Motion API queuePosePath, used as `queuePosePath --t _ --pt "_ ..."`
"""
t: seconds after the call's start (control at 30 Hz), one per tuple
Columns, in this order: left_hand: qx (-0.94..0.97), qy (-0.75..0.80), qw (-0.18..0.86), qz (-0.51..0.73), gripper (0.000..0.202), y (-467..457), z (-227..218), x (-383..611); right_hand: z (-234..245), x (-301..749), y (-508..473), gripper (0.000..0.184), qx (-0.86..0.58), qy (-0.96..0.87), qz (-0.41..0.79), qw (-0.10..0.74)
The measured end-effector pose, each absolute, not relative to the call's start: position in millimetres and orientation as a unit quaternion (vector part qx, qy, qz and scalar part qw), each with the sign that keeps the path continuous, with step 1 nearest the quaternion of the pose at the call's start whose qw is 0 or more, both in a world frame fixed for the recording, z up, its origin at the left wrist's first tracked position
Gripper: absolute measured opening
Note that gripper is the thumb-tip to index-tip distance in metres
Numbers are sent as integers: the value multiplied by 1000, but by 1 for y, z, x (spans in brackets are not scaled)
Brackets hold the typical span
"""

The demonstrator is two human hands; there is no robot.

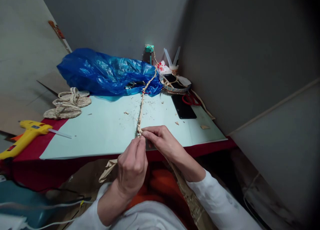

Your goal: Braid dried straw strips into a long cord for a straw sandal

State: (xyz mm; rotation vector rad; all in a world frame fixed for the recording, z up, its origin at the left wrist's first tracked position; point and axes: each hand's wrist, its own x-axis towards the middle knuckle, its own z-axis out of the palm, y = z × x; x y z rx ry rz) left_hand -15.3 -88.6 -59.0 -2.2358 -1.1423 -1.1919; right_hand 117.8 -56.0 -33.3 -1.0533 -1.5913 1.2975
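Observation:
A long braided straw cord (142,105) runs from a green clamp (149,49) at the back of the table to my hands at the front edge. My left hand (131,165) is closed, pinching the loose straw strands at the braid's near end. My right hand (162,140) is closed too, its fingers gripping the same end from the right. Loose flat straw strips (108,169) hang below my hands toward my lap.
A pale green mat (105,130) covers the red table. A yellow glue gun (23,136) lies at the left, woven straw pieces (67,105) behind it, a blue plastic bag (105,73) at the back. A black phone (183,106), red scissors (190,99) and a bowl (175,85) sit right.

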Motion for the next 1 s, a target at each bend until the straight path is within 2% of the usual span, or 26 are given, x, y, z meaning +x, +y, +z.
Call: queuePosePath --t 0.13,0.33,0.47,0.53,0.6,0.7,0.73,0.8,0.87,0.93,1.0 --pt "-797 -434 231 -350 28 -98 -56 -13 -38 117 -52 26 -417 -595 548 415" --pt "-815 -456 287 -213 33 -110 -45 -4 -40 114 -50 29 -461 -651 463 386" --pt "-829 -463 281 -137 35 -119 -45 1 -37 112 -53 31 -486 -690 388 370" --pt "-843 -468 242 -111 36 -127 -45 -2 -35 111 -55 30 -492 -696 367 373" --pt "-869 -447 164 -134 36 -133 -42 -10 -35 111 -57 28 -488 -686 376 387" --pt "-872 -373 33 -314 27 -130 -32 -30 -36 113 -57 26 -463 -656 429 413" --pt "-840 -396 2 -371 25 -124 -28 -36 -36 114 -57 27 -454 -647 445 422" --pt "-782 -476 -65 -397 20 -104 -19 -45 -36 116 -58 29 -439 -636 460 439" --pt "-726 -522 -222 -387 20 -81 -14 -48 -35 117 -58 31 -428 -629 462 456" --pt "-672 -484 -428 -363 22 -61 -13 -43 -35 117 -60 30 -417 -626 462 469" --pt "-604 -438 -575 -336 22 -48 -15 -37 -34 117 -61 28 -412 -624 460 478"
